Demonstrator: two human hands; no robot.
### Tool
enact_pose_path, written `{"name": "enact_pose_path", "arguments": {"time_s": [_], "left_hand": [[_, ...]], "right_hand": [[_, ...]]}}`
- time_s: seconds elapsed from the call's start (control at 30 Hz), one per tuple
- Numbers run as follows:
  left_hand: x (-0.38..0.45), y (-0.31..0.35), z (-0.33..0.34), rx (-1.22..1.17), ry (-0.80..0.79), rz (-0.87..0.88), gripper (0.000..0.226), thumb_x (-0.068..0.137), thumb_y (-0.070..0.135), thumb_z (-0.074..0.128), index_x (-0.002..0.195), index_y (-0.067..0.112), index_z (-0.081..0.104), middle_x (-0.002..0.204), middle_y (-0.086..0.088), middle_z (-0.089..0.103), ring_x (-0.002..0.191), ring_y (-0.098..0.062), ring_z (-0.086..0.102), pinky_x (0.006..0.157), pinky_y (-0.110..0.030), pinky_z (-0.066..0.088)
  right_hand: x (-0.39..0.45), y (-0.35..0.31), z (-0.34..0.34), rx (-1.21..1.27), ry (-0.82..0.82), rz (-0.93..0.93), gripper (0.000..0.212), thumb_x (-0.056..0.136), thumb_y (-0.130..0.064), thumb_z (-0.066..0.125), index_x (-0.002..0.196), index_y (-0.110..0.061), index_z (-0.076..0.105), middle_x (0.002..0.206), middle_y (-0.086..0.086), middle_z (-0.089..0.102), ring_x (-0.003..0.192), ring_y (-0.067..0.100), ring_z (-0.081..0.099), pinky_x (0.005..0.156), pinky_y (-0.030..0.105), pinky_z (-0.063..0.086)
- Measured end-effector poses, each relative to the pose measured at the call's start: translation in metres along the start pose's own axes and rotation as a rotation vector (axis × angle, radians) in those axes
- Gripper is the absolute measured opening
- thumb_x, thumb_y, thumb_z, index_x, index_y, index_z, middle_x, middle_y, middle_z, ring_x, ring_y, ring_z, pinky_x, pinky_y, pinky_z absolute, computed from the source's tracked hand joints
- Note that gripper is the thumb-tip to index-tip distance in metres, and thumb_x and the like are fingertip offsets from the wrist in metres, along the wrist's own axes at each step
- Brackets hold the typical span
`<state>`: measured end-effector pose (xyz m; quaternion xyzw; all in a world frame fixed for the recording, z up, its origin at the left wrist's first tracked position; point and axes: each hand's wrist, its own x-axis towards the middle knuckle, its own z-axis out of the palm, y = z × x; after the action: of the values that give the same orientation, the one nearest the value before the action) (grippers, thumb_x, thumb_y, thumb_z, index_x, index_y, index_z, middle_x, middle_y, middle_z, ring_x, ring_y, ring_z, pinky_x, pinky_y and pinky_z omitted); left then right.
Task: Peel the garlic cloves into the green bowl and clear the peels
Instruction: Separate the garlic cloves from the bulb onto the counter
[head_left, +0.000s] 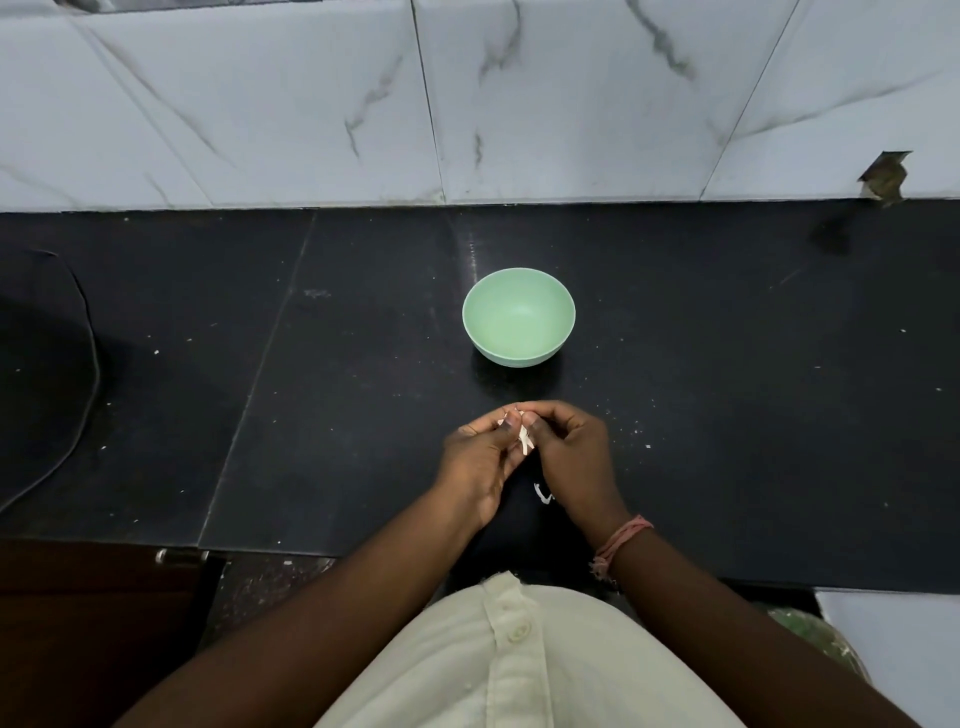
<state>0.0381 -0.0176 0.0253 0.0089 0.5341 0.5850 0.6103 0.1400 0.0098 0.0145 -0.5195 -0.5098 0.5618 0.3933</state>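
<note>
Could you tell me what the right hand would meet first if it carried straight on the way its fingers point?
Probably the left hand: the right hand points inward at it, both pinching one garlic clove.

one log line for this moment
both hands peeling garlic clove | green bowl empty | peel on counter

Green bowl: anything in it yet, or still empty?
Empty. The green bowl stands upright on the black counter, its pale inside bare, no cloves showing. Both hands pinch a garlic clove in front of it.
</note>
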Motion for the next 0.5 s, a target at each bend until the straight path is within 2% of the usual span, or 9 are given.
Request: {"name": "enact_pose_path", "arguments": {"time_s": [0.1,0.2,0.3,0.4,0.5], "left_hand": [[-0.001,-0.003,0.008,0.055,0.039,0.061,0.017,0.097,0.000,0.058,0.104,-0.006,0.071,0.100,-0.024,0.072,0.087,-0.025,0.072,0.078,-0.029,0.061],[-0.002,-0.007,0.014,0.133,0.071,0.098,0.018,0.098,0.005,0.059,0.104,-0.003,0.074,0.099,-0.024,0.074,0.096,-0.033,0.072,0.089,-0.040,0.059],[-0.002,-0.010,0.016,0.195,0.107,0.145,0.016,0.097,0.009,0.062,0.097,0.004,0.077,0.090,-0.017,0.077,0.094,-0.030,0.074,0.086,-0.037,0.059],[-0.004,-0.008,0.016,0.198,0.103,0.148,0.014,0.096,0.008,0.064,0.096,0.002,0.077,0.090,-0.017,0.077,0.093,-0.029,0.073,0.088,-0.036,0.058],[-0.004,-0.006,0.012,0.201,0.109,0.131,0.016,0.095,0.005,0.063,0.091,0.003,0.078,0.090,-0.016,0.077,0.091,-0.028,0.073,0.088,-0.036,0.058]], "right_hand": [[-0.001,0.000,0.008,-0.016,0.074,0.006,0.023,0.091,0.003,0.060,0.088,-0.013,0.076,0.081,0.000,0.076,0.081,0.014,0.073,0.074,0.024,0.056],[-0.004,-0.004,0.016,-0.086,0.137,-0.003,0.022,0.093,-0.001,0.055,0.084,-0.016,0.068,0.077,-0.003,0.071,0.076,0.009,0.067,0.070,0.026,0.054],[-0.007,-0.006,0.023,-0.214,0.142,0.004,0.017,0.098,-0.008,0.046,0.090,-0.020,0.055,0.079,-0.006,0.063,0.073,0.003,0.059,0.066,0.023,0.046],[-0.008,-0.008,0.024,-0.263,0.106,-0.008,0.010,0.102,-0.012,0.042,0.096,-0.019,0.047,0.082,-0.006,0.059,0.074,0.001,0.056,0.062,0.016,0.040],[-0.010,-0.003,0.024,-0.335,0.033,-0.072,0.007,0.102,-0.014,0.041,0.097,-0.018,0.043,0.084,-0.003,0.057,0.076,0.007,0.057,0.067,0.029,0.046]]}}
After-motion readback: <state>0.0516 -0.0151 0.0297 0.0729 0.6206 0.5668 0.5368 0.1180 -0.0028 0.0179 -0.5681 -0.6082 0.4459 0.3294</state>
